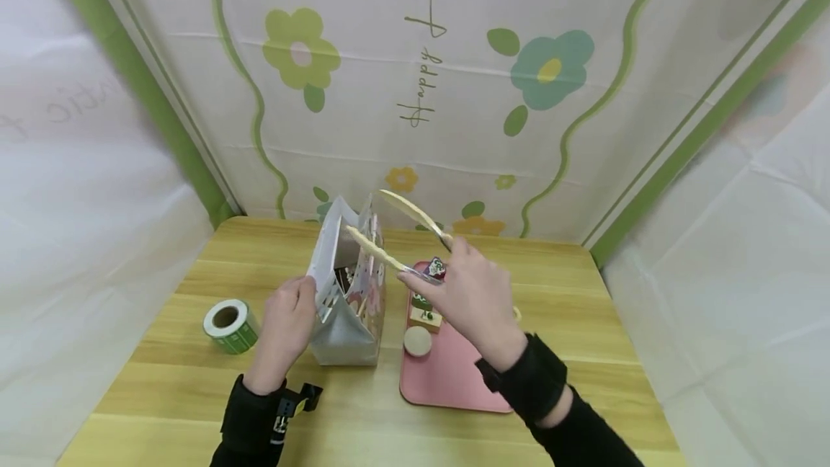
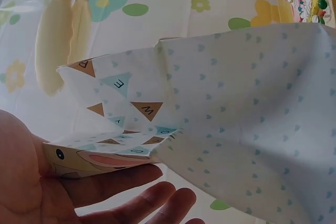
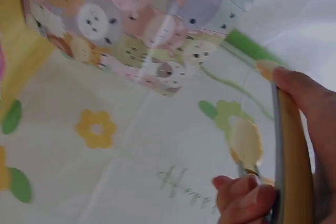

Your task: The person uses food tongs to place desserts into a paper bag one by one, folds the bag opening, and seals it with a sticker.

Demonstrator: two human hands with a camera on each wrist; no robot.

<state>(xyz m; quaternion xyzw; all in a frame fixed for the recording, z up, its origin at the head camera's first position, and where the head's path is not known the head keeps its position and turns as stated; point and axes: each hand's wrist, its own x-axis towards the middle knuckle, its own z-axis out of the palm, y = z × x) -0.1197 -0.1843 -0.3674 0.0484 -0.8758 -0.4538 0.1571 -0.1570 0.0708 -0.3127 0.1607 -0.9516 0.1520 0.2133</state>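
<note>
A paper bag with cartoon animal faces stands upright and open at the top. My left hand pinches its rim on the left side. The left wrist view looks along the raised bag wall, with the rim between thumb and fingers. Something dark brown and white shows inside the bag. My right hand grips a pair of tongs with pale yellow tips. The tips are spread apart beside and above the bag's mouth, nothing between them.
A pink tray lies to the bag's right, with a round beige piece, a small cake slice and other small cakes on it. A roll of green labels sits on the wooden table at left. Printed curtains enclose the table.
</note>
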